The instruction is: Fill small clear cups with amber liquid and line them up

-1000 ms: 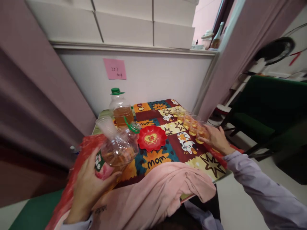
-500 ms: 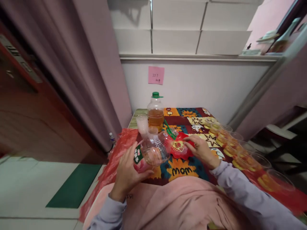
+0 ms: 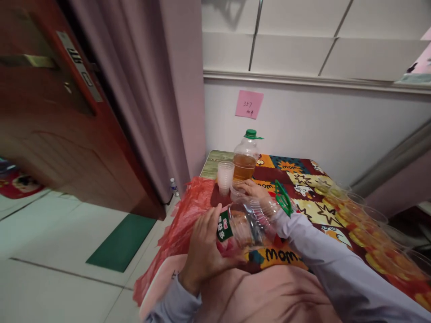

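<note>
My left hand point(image 3: 208, 246) is closed round the base end of a clear plastic bottle point(image 3: 249, 224) with a green and pink label. The bottle lies tilted on its side, its neck to the right, where a green handle ring point(image 3: 283, 198) shows. Behind it, my right hand point(image 3: 257, 193) reaches across and has its fingers on the rim of a clear plastic cup point(image 3: 235, 192). Left of that cup stands a stack of plastic cups point(image 3: 225, 177). A large bottle point(image 3: 245, 163) of amber drink, green cap on, stands upright just behind. A red dish is mostly hidden by the bottle and my right forearm.
Several clear cups of yellow drink point(image 3: 367, 233) line the table's right side. Red plastic sheeting point(image 3: 175, 224) hangs over the left edge of the patterned tablecloth point(image 3: 283, 255). The wall with a pink note point(image 3: 249, 104) is behind; a door point(image 3: 67, 112) is at left.
My right hand has gone from above the red dish to the cup by the stack. My left hand still holds the bottle. The view has turned left.
</note>
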The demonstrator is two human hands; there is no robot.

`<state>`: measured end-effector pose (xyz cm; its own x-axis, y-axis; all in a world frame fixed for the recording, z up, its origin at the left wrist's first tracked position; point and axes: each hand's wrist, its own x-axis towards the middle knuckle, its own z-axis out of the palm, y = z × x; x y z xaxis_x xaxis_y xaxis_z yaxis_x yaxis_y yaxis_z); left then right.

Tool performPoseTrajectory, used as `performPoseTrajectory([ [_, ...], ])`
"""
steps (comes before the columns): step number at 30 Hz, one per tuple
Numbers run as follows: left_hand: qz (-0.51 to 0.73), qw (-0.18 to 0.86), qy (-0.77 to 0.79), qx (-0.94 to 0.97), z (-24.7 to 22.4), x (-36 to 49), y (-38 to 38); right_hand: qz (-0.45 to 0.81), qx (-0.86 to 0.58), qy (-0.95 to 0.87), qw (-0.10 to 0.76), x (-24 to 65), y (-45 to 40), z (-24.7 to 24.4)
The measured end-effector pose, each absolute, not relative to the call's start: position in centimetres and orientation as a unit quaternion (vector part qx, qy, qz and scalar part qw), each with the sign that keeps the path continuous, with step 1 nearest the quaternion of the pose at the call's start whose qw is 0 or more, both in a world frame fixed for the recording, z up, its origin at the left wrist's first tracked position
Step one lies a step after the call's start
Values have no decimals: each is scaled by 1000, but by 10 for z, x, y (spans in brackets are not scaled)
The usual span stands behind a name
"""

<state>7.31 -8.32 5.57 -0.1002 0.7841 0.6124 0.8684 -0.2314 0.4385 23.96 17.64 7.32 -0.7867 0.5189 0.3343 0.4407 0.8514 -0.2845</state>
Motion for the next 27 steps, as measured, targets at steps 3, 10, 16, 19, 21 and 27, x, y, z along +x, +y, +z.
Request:
performPoseTrajectory([
  [3, -414, 40, -605, -679, 57, 73, -83, 97, -290, -939, 157, 233, 182, 67],
  [10, -422, 44, -605, -674, 55, 77, -80, 102, -314, -924, 192, 235, 177, 60],
  [16, -406, 40, -607, -682, 57, 77, -78, 109, -337, -893, 278, 244, 168, 71],
  [19, -398, 34, -613, -682, 58, 75, -76, 101, -331, -859, 378, 267, 162, 85],
  [21, -391, 23, -622, -678, 60, 74, -75, 81, -335, -838, 422, 293, 159, 93],
  [27, -398, -4, -645, -652, 66, 64, -69, 35, -402, -841, 360, 382, 148, 76],
])
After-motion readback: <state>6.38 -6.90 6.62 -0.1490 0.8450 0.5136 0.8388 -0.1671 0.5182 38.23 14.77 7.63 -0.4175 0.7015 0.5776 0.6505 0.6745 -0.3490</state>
